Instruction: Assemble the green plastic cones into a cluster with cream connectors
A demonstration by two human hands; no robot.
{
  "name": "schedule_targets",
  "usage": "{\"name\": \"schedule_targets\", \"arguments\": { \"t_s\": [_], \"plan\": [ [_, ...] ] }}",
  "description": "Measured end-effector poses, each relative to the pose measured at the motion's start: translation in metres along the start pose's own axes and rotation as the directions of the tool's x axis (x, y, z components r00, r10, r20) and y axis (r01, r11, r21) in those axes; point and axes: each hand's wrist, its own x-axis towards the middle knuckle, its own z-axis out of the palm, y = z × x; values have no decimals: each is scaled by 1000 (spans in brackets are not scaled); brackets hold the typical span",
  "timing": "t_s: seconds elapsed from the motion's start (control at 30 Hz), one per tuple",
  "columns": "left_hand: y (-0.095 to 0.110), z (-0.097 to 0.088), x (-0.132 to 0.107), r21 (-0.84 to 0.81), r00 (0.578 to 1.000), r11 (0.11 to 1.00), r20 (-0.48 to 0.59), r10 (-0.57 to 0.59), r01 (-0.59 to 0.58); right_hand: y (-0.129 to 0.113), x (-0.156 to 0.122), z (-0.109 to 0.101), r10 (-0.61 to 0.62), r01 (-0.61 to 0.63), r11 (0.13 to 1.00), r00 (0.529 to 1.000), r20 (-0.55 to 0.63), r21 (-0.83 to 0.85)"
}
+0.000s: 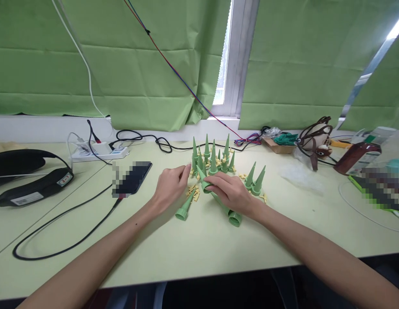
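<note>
My right hand (230, 191) grips a green plastic cone spike (204, 180) near its wide end, its tip pointing up and left. To the left, my left hand (172, 184) is closed with the fingers curled; anything in its fingertips is too small or hidden to make out. Beneath it lies a small pile of yellow pieces (194, 193) beside another green cone spike (185, 207) on its side. More cone spikes (234, 219) lie under my right hand, partly covered. Behind the hands several cone spikes (213, 159) stand upright with yellow pieces among them.
Two or so upright cone spikes (258, 182) stand to the right. A phone (133, 178) on a black cable lies left, before a power strip (101, 151). A brown bottle (357, 158), a cardboard box (276, 145) and a plastic bag (300, 176) are at the right.
</note>
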Motion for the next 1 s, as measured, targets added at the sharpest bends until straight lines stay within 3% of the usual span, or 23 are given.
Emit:
{"name": "schedule_targets", "arguments": {
  "t_s": [0.03, 0.13, 0.27, 0.6, 1.0],
  "plan": [
    [2, -1, -1, -120, 1000, 993, -4, -9, 9, 1, -1, 1, 10, -10, 1000, 1000, -2, 7],
    [7, 0, -4, -454, 986, 888, 167, -2, 79, 2, -2, 3, 42, -41, 999, 999, -19, 28],
    [9, 4, -7, -661, 950, 732, 307, 65, 164, 3, -5, 6, 68, -66, 997, 997, -36, 49],
    [7, -1, -5, -731, 889, 627, 439, 131, 269, 5, -7, 5, 89, -99, 990, 990, 106, 96],
    [7, 4, -5, -796, 918, 555, 373, 135, 242, 18, -2, -4, 161, -166, 979, 985, 56, 120]
  ]
}}
